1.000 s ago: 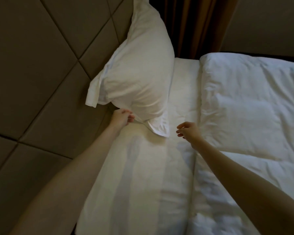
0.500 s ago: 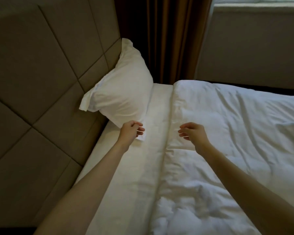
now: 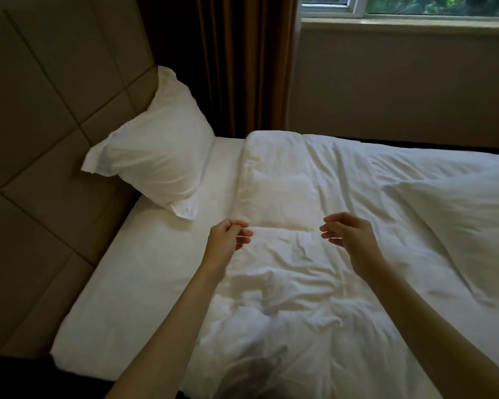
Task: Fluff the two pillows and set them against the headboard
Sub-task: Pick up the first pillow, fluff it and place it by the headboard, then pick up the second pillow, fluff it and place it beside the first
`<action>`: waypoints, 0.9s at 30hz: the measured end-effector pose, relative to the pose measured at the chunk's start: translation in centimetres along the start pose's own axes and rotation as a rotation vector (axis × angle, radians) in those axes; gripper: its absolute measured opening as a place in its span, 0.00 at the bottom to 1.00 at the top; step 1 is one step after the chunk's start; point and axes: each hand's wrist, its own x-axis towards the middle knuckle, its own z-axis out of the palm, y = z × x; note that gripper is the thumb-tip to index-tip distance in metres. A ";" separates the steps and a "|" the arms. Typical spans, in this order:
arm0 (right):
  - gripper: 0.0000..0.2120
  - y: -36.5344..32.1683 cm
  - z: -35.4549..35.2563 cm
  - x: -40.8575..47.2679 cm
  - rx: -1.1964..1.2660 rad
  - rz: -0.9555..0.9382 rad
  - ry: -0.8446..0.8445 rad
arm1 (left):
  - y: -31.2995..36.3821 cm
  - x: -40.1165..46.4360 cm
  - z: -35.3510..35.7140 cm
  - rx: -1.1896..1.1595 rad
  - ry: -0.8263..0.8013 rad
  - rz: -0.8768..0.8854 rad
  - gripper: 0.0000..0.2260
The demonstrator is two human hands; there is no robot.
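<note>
One white pillow (image 3: 159,156) leans upright against the padded tan headboard (image 3: 46,116) at the far corner of the bed. A second pillow-like white bulge (image 3: 458,214) lies on the duvet at the right edge. My left hand (image 3: 228,237) hovers over the sheet just below and right of the leaning pillow, fingers loosely curled, holding nothing. My right hand (image 3: 349,234) floats over the duvet, fingers apart and empty. Both hands are apart from the pillow.
A rumpled white duvet (image 3: 314,283) covers most of the bed, with bare white sheet (image 3: 127,269) along the headboard side. Brown curtains (image 3: 242,61) hang behind the bed corner. A window (image 3: 409,7) and beige wall lie beyond the far side.
My left hand let go of the pillow's lower corner and drew back toward me. The pillow stays leaning on the headboard. The view has tilted up and right, showing the window.
</note>
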 end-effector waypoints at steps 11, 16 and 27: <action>0.09 5.3 -4.2 -7.0 0.110 0.096 0.230 | -3.6 -4.5 4.1 0.083 -0.222 -0.060 0.12; 0.09 7.4 -7.7 -9.3 0.191 0.146 0.311 | -4.2 -6.0 8.0 0.142 -0.313 -0.072 0.12; 0.09 13.0 -27.0 -9.9 0.192 0.243 0.403 | -7.2 -10.7 25.7 0.173 -0.319 -0.130 0.10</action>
